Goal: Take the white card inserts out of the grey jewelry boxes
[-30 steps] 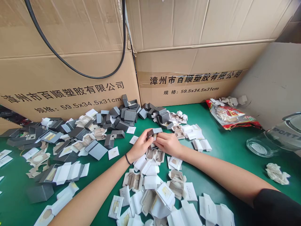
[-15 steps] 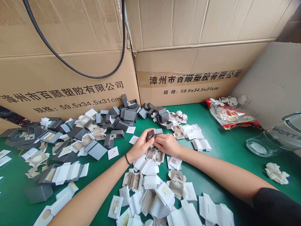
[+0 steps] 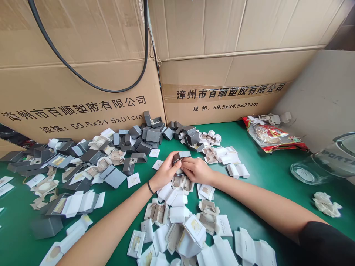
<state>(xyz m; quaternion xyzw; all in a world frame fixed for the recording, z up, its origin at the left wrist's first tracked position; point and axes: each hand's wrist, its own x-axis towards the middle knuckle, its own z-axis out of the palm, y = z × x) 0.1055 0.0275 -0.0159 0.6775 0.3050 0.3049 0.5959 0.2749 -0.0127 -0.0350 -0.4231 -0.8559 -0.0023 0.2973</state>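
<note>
Near the middle of the green table, my left hand (image 3: 166, 170) is closed around a small dark grey box (image 3: 184, 154). My right hand (image 3: 197, 170) pinches the same box from the right, its fingers bent and pressed against it. Both thumbs meet at the near side, and the fingers hide most of the box and whatever is inside it. Just below the hands lies a torn white and brown card insert (image 3: 182, 183). A loose white card (image 3: 133, 180) lies on the table left of my left wrist.
Several dark grey boxes (image 3: 152, 135) are heaped at the back and left. White folded card pieces (image 3: 177, 214) cover the near middle. On the right are a red snack bag (image 3: 274, 135), a clear jug (image 3: 307, 173) and crumpled tissue (image 3: 327, 204). Large cardboard cartons (image 3: 111, 79) stand behind.
My fingers and thumbs have shifted very slightly on the grey box, which has tilted a little. Everything else stays where it was.
</note>
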